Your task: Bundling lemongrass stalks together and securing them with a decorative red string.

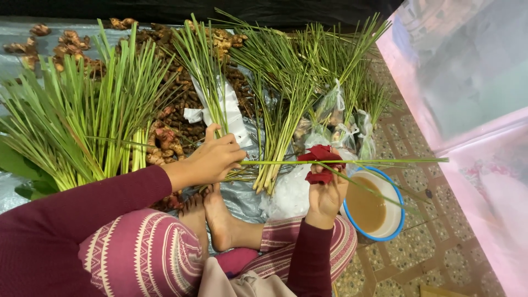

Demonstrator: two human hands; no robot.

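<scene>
Now left hand (214,159) pinches a lemongrass stalk (385,161); right hand (326,190) grips red cloth (322,157).

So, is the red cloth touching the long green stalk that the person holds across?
Touching. The head view shows the red cloth folded around the long green stalk, pinched by the right hand.

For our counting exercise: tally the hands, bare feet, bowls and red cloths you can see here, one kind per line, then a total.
Hands: 2 (left hand, right hand)
Bare feet: 2
Bowl: 1
Red cloth: 1
Total: 6
</scene>
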